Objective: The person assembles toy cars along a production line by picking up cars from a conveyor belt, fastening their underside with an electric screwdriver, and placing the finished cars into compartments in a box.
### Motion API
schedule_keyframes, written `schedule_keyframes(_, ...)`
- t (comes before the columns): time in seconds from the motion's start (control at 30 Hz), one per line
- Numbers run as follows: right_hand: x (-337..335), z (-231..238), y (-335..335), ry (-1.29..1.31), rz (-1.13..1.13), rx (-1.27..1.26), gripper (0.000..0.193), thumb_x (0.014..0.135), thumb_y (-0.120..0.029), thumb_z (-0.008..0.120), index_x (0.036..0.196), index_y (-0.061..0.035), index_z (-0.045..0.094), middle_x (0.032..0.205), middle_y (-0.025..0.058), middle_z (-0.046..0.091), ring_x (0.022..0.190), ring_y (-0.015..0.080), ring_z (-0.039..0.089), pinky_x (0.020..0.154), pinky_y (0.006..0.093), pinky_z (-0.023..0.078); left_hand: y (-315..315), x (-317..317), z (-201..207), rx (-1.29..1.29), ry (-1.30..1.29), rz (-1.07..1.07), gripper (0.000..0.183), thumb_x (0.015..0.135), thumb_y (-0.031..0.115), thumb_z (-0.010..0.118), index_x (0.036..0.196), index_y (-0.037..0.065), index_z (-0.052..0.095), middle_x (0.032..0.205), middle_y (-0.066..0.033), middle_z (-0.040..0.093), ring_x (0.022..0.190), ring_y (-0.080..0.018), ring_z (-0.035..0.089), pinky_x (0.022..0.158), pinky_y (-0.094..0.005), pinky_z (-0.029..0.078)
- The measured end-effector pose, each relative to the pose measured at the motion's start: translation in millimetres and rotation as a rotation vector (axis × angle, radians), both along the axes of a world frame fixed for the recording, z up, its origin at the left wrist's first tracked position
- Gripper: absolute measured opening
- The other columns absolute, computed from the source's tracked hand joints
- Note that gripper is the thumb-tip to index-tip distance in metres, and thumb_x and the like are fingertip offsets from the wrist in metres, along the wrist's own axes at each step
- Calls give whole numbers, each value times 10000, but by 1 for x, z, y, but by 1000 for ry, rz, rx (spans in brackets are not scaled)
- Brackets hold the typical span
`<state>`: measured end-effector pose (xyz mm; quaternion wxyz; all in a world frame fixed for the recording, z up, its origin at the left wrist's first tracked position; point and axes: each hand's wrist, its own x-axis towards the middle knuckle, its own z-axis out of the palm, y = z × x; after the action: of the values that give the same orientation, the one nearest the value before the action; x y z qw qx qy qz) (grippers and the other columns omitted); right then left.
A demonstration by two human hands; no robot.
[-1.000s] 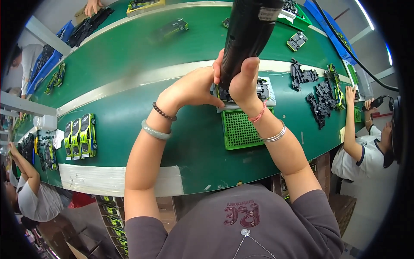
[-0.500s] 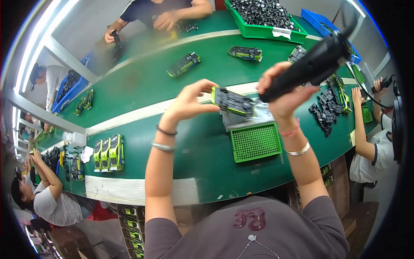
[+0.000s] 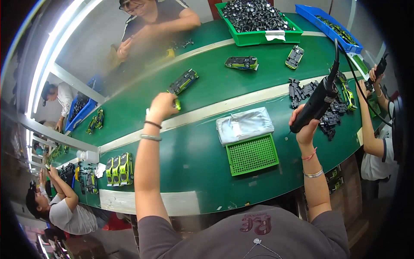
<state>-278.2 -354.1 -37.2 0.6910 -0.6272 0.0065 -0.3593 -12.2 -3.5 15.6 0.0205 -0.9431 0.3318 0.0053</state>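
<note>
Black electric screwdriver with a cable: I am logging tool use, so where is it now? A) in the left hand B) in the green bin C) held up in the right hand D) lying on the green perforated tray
C: the right hand grips the black electric screwdriver above the green table.

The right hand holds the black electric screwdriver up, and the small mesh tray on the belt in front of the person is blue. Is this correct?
Not quite. In the head view the right hand does hold the black screwdriver up, but the small mesh tray is green, not blue.
</note>
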Motion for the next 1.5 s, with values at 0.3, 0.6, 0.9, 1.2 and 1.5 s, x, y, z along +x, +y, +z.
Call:
schedule_keyframes(0.3, -4, 1, -3, -46, -68, -45, 836, 713, -799, 402, 833, 23, 505, 611, 62, 511, 516, 125, 513, 467, 233, 394, -121, -20, 27, -555, 39, -400, 312, 797, 255, 632, 1006, 23, 635, 999, -160, 621, 951, -313, 579, 844, -378, 458)
schedule_keyframes(0.6, -5, -4, -3, -85, -23, 3, 832, 705, -787, 441, 856, 29, 505, 642, 65, 518, 537, 129, 517, 483, 239, 407, -198, -39, -18, -332, 78, -351, 279, 780, 205, 640, 1023, 71, 607, 1046, -154, 590, 977, -339, 553, 839, -406, 456)
schedule_keyframes(0.9, -4, -12, -10, 20, -7, -22, 765, 749, -743, 437, 930, -1, 487, 765, 62, 482, 683, 154, 489, 638, 266, 397, 135, -34, 14, -27, -210, 242, 362, 665, 90, 703, 962, 87, 494, 895, -128, 589, 872, -343, 565, 760, -431, 463)
schedule_keyframes(1.2, 8, -19, -33, 57, 90, -11, 824, 771, -724, 430, 1028, 58, 464, 751, 91, 482, 701, 182, 483, 677, 283, 413, 261, -247, 37, -543, -250, 642, 329, 699, 162, 706, 965, 48, 549, 920, -156, 615, 873, -313, 589, 740, -375, 463)
schedule_keyframes(1.5, 11, -6, -33, 70, 59, -174, 853, 747, -776, 363, 925, 50, 477, 743, 105, 508, 690, 195, 512, 695, 311, 449, 302, -511, -100, -626, -575, 1447, 363, 702, 219, 706, 990, 74, 540, 972, -150, 607, 943, -338, 569, 785, -400, 460)
